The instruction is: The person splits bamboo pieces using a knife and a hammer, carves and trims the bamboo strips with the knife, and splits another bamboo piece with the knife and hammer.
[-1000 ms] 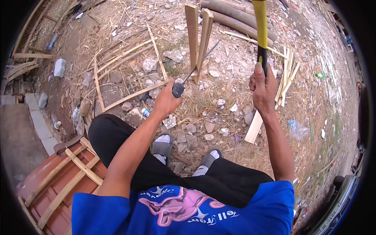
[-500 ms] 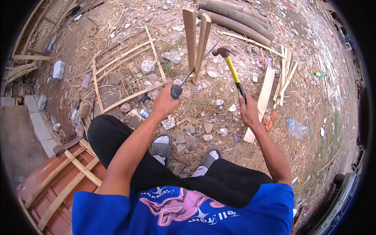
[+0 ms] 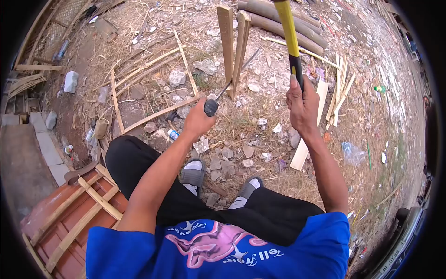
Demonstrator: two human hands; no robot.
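My left hand [image 3: 200, 118] is closed around the black handle [image 3: 211, 108] of a long, thin-bladed knife [image 3: 251, 59]. Its blade runs between two upright halves of a split bamboo piece [image 3: 226, 42], and the tip sticks out on the far right side. The halves lean apart at the top and meet near the ground. My right hand [image 3: 304, 104] grips the black end of a yellow-handled hammer [image 3: 290, 32], raised to the right of the bamboo. The hammer's head is mostly cut off by the upper edge of the view.
Thick round poles [image 3: 288, 23] lie behind the bamboo. Split strips [image 3: 340, 88] and a wider flat slat [image 3: 312, 125] rest on the right. A thin wooden frame [image 3: 160, 111] lies left, among stones and straw. At lower left, slats [image 3: 88, 218] cross a reddish panel.
My right hand has lifted the hammer upward, so its head now passes the upper edge of the view. My left hand, the knife and the bamboo have stayed nearly in place.
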